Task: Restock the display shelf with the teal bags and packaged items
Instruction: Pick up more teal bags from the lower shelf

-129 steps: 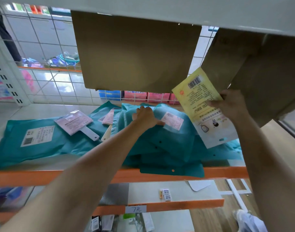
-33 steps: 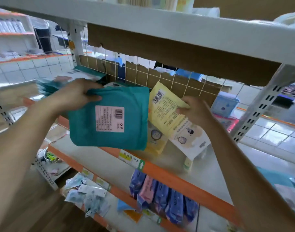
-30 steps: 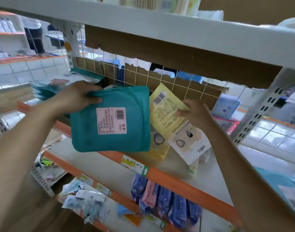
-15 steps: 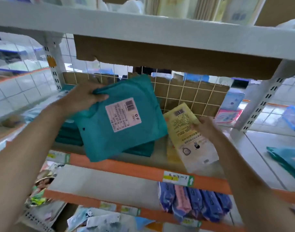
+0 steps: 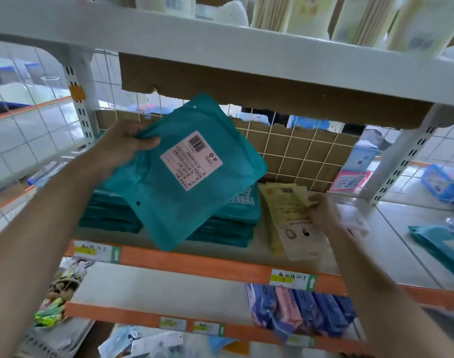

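Teal stacks [image 5: 233, 224] lie behind the held teal bag [image 5: 166, 200].

Tilted, labelled teal bag [image 5: 184, 182] above stacked teal bags [image 5: 228, 228]; yellow packet [image 5: 288, 202] just beside them

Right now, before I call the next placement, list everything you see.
shelf: one, white, orange edge, centre
stacks: two, teal, on the shelf, left
held bag: one, teal, above the stacks
packet: one, yellow, right of the stacks
packs: several, blue and pink, one tier down, right
tags: several, yellow and white, on orange edges
cardboard: two pieces, brown, shelf's back and under the tier above
spare bag: one, teal, next bay, right
left hand: grips the held bag's corner
right hand: holds the packet
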{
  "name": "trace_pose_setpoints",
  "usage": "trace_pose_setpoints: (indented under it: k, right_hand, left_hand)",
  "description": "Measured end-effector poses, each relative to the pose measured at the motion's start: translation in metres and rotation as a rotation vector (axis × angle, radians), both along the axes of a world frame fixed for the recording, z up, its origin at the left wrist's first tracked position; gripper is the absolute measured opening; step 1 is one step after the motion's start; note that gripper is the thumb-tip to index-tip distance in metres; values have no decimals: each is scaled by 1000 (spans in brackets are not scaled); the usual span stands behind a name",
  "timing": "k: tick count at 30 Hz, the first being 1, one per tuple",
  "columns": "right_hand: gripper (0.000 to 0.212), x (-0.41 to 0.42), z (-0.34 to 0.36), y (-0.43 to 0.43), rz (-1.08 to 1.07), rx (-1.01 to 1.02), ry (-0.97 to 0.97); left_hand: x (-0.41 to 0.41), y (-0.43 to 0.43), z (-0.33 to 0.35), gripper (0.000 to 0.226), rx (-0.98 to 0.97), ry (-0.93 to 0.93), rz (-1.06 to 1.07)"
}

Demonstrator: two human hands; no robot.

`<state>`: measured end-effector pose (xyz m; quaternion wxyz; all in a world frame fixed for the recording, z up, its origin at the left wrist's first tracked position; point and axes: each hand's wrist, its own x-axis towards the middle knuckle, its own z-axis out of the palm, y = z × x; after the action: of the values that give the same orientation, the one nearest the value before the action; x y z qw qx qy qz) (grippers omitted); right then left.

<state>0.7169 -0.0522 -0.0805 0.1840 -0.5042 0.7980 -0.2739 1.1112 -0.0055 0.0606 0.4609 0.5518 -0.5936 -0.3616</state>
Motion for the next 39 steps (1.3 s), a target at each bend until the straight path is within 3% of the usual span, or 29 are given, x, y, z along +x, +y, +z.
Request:
trace_pose_setpoints:
  k: [3, 5, 8, 11, 15, 20, 23, 26, 29, 30, 33, 36, 39]
  right_hand:
    - [34, 12, 16, 1, 13, -108, 129]
    - [27, 33, 36, 5, 138, -288, 22]
    - [27, 70, 68, 23, 310, -432, -287]
    - [39, 96, 89, 46, 472, -354, -627]
    - [26, 115, 88, 57, 626, -240, -793]
    - [26, 116, 74, 49, 501, -301, -1078]
    - [37, 110, 71, 47, 465, -284, -1238]
    - [46, 99, 73, 47, 460, -241, -1321]
    - [48, 90, 73, 44, 447, -151, -1387]
    - [48, 88, 73, 44, 448, -109, -1391]
    - [49, 83, 73, 46, 486, -29, -1404]
    - [34, 75, 76, 52, 502, 15, -1394]
    - [22, 71, 77, 57, 501, 59, -1321]
  left_hand:
    - [-3, -6, -3, 22, 34, 22, 5]
    - [-5, -11, -5, 21, 45, 59, -6]
    - [-13, -22, -10, 14, 49, 173, -28]
    - [-26, -33, -15, 13, 72, 330, -34]
    - [-49, -38, -18, 11, 120, 464, -38]
    - [-64, -41, -28, 13, 140, 469, -68]
    - [-66, -41, -39, 22, 136, 489, -48]
    - [-60, -43, -52, 27, -45, 278, 23]
    - [-43, -47, -68, 59, -283, -146, -63]
    - [-41, -48, -71, 65, -340, -194, -95]
    - [-45, -47, -69, 58, -472, -104, -138]
    - [-43, -57, -66, 61, -769, -287, -95]
    - [-39, -62, -58, 38, -957, -450, -120]
